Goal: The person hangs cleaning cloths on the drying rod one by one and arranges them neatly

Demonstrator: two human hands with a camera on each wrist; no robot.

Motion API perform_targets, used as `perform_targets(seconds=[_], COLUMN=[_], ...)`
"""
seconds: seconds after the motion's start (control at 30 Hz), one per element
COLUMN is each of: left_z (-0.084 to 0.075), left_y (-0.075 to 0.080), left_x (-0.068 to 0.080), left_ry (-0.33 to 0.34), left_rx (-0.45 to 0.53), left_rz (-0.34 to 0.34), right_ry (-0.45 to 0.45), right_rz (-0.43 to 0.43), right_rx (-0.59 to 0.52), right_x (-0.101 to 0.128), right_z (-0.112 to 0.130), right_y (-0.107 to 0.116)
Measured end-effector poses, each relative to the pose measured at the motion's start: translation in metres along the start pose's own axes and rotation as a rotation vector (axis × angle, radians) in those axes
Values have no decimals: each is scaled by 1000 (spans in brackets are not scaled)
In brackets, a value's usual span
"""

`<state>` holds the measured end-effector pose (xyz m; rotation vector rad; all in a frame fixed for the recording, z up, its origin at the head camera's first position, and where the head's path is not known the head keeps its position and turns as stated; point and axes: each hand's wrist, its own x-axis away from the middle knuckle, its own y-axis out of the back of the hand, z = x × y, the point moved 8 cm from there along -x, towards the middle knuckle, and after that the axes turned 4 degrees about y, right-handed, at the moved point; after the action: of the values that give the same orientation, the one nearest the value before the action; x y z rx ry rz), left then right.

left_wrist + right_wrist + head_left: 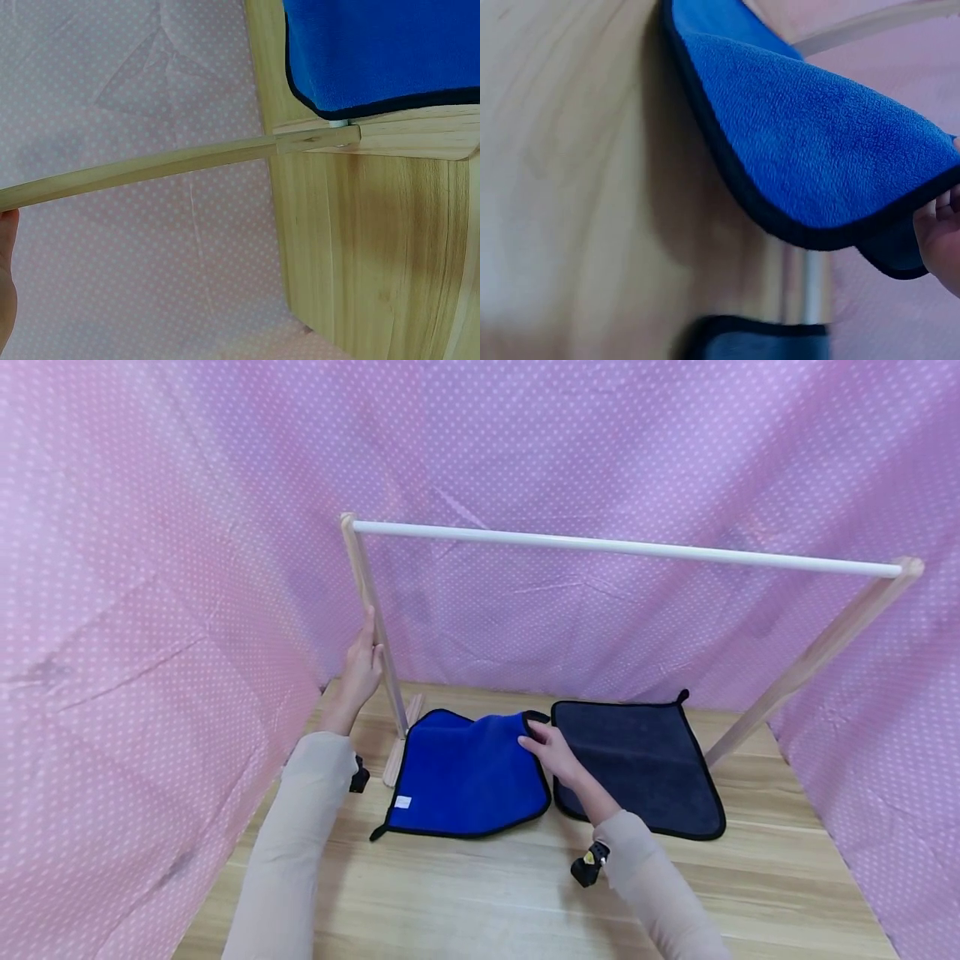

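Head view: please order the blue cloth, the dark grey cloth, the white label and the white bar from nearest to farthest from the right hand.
1. Blue cloth: the right hand pinches its far right corner.
2. Dark grey cloth: lies just beside the hand, on its right.
3. White label: on the blue cloth's near left corner.
4. White bar: high above, across the rack.

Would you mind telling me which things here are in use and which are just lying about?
In use:
- blue towel, its corner pinched by the right hand
- wooden rack, its upright held by the left hand

Lying about:
- dark grey towel, flat on the table
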<state>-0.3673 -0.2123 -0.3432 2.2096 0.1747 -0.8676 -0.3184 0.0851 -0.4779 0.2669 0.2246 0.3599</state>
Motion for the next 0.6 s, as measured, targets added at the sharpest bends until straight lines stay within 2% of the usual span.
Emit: perform_targets(seconds=[0.4, 0.6], left_z=[-1, -2], left_y=[0, 0], left_x=[0, 1], left_ry=[30, 42], left_rx=[-4, -5], left_rz=[14, 32], right_ry=[94, 177], right_rz=[59, 96], right_rx=[113, 138], right_x=[-18, -23], right_z=[64, 93], right_y=[7, 14])
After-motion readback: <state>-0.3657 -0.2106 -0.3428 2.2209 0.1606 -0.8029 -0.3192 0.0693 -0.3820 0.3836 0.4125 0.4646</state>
